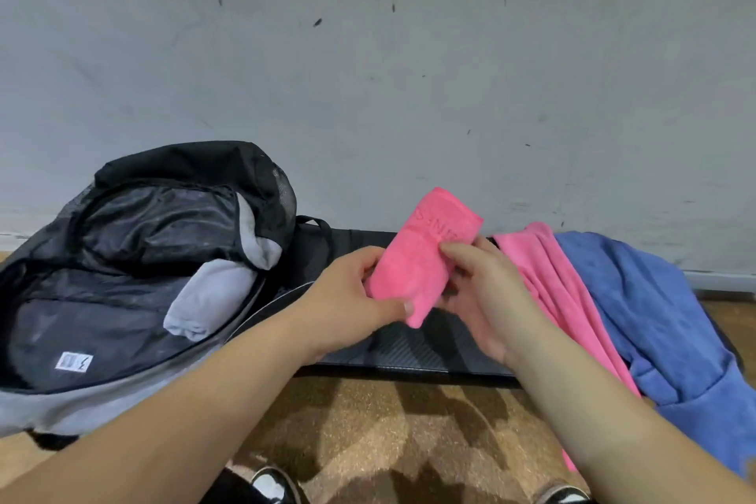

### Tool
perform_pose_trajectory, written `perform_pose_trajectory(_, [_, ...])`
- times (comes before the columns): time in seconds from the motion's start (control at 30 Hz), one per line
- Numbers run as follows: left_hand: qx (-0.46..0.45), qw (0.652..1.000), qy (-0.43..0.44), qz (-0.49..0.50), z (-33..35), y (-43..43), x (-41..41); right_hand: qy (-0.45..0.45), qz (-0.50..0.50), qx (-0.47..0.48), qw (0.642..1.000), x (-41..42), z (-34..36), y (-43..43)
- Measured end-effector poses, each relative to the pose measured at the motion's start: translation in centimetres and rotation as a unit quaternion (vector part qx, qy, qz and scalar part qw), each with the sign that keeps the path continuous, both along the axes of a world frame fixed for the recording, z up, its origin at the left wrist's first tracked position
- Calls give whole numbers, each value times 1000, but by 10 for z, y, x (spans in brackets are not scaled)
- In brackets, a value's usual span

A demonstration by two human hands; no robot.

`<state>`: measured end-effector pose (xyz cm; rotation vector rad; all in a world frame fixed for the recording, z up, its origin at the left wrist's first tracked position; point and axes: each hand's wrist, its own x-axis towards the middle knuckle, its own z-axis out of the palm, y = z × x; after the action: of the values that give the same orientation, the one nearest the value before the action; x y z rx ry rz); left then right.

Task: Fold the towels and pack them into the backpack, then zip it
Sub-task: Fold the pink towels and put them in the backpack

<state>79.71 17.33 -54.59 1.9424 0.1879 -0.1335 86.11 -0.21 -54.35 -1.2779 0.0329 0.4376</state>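
While the backpack (122,278) gapes beside us, our left hand (352,291) and right hand (487,291) pinch a folded pink towel (421,258) (lettering illegible).

Soft, even indoor light falls from above, with no glare. The grey wall (409,74) is evenly lit. Patchy dark shadows lie on the brown floor (368,421) below the arms. Wide-angle distortion bends the edges of the view, and the whole frame looks slightly soft and smeared.

Bare forearms, no sleeves; black-and-white shoes (273,484) below
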Motion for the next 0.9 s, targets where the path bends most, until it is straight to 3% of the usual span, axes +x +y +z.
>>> perform_pose_trajectory(0.13, [-29,999,20,-23,19,25,-18,-69,3,-45,997,-15,11,26])
perform_pose_trajectory(0.3, [-37,992,-58,103,31,69,-51,-47,91,-67,992,-47,31,95])
perform_pose_trajectory(0.43, [-39,987,-28,153,25,115,-83,-68,162,-144,974,-69,37,138])
perform_pose_trajectory(0.57, [-24,972,3,233,22,173,-111,-177,165,-252,937,-82,22,172])
perform_pose_trajectory(0.73, [79,946,120,289,3,248,-138,-372,203,-382,821,-85,-6,223])
perform_pose_trajectory(0.83, [63,945,131,293,-9,263,-139,-463,201,-417,756,-75,-9,254])
perform_pose_trajectory(0.9, [64,946,133,289,-18,267,-136,-511,208,-463,694,-60,-9,271])
